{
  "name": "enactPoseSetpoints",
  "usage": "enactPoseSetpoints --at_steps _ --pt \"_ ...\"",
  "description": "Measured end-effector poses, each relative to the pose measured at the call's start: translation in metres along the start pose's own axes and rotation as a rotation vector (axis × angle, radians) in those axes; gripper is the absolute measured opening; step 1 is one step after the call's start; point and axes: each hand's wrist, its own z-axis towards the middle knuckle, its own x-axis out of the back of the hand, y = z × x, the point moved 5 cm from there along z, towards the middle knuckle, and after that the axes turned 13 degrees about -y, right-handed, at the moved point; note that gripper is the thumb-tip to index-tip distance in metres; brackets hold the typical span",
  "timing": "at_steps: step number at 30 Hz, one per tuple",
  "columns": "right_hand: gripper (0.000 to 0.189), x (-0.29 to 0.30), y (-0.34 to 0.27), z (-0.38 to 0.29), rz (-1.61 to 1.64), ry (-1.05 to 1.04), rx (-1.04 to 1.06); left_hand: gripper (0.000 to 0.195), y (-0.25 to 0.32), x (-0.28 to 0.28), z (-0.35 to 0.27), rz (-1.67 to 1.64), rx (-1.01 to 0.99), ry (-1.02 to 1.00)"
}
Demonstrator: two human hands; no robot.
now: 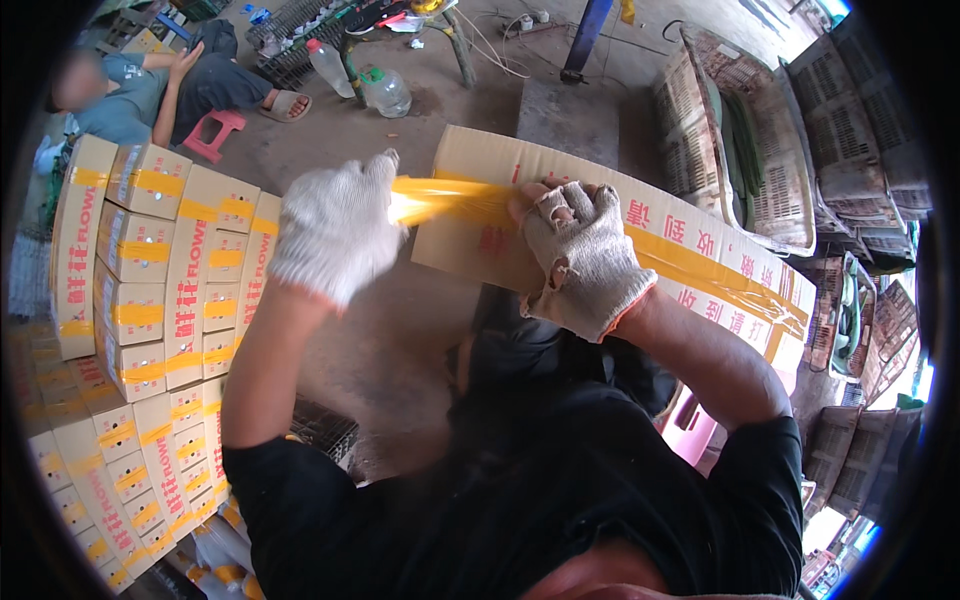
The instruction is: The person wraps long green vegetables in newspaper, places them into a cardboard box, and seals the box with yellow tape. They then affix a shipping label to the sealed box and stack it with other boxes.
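A long cardboard box (697,300) with red printing lies slantwise before me, a strip of yellow packing tape (457,196) running along its top. My left hand (341,221), in a worn knitted glove, is closed at the tape's end, beyond the box's left end, and the tape is stretched between hand and box. Whether a tape roll is inside that hand is hidden. My right hand (581,251), in a torn glove with bare fingertips, presses on the tape and the box top, fingers bent. More tape is wrapped round the box's right end.
Taped cartons (184,292) are stacked high at the left. Behind them a person (127,90) sits near a pink stool (214,135). Plastic bottles (386,94) stand by a small table. Large plastic crates (780,195) with long green stems line the right. A metal post (586,37) rises ahead.
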Motion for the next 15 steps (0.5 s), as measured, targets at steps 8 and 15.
enactPoseSetpoints --at_steps 8,15 --pt "0.070 0.007 0.002 -0.002 0.038 -0.006 0.084 0.049 0.060 -0.020 -0.097 -0.582 0.013 -0.061" --pt "0.078 0.002 0.008 -0.004 -0.079 -0.049 0.165 0.052 0.129 -0.113 -0.089 -0.917 0.351 0.026"
